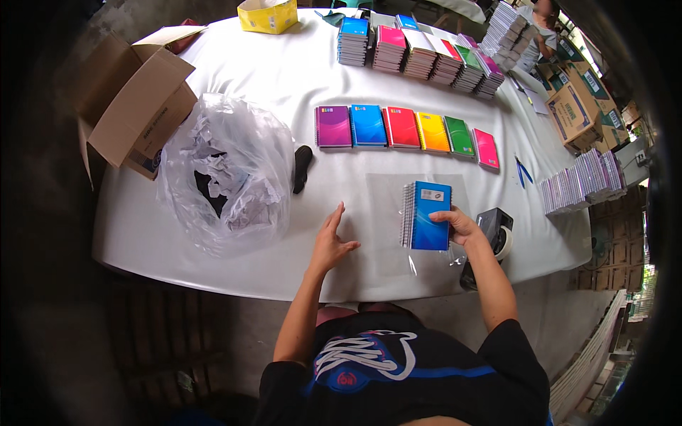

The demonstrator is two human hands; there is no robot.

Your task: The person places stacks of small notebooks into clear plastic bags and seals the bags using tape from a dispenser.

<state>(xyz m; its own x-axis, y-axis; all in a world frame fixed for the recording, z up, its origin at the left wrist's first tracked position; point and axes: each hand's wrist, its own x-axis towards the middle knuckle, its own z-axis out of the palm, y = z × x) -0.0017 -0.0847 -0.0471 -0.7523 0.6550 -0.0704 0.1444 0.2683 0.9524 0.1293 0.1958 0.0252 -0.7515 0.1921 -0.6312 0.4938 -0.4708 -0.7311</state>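
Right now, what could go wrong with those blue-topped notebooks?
Only the right hand grips the blue-topped notebooks, while the left hand is empty, so the stack might slip or fan apart. The tape dispenser sits close beside the right forearm and might get bumped. The clear plastic underneath might shift.

A white-covered table stands on grey floor.

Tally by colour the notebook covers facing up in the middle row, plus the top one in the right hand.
Purple notebook: 1
Blue: 2 (the row's blue notebook, the held blue notebook in the right hand)
Red notebook: 1
Yellow notebook: 1
Green notebook: 1
Pink notebook: 1
Total: 7
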